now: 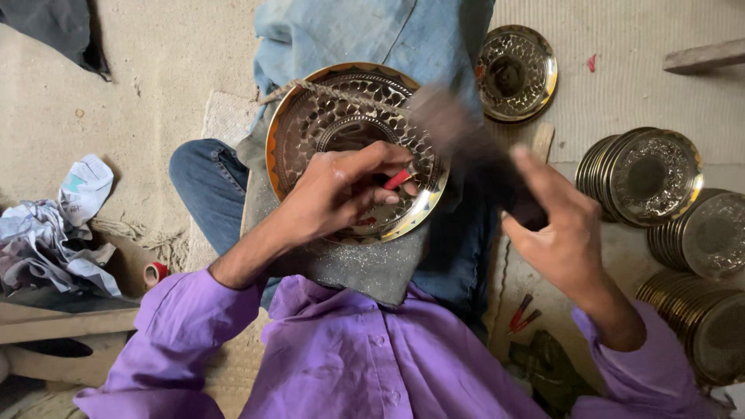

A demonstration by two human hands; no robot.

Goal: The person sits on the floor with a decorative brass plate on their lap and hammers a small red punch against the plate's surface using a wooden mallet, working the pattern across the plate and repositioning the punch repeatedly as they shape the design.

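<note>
A round brass-coloured metal plate (pixel 310 132) at centre frame shines glossy, its face hammered into dimples. It rests on a grey, gritty matt pad (pixel 365 268). At the right edge, stacked metal plates (pixel 648 174) look duller. Lower frame: smooth purple cloth shirt (pixel 349 357). Left edge: crumpled paper (pixel 46 233).

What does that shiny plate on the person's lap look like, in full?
The plate is round, of polished golden metal, with an orange-edged rim and a bowl covered in hammered dimples around a plain centre ring. It lies tilted on a grey cloth over the lap. The left hand rests on it, pressing a red-handled punch to its surface.
</note>
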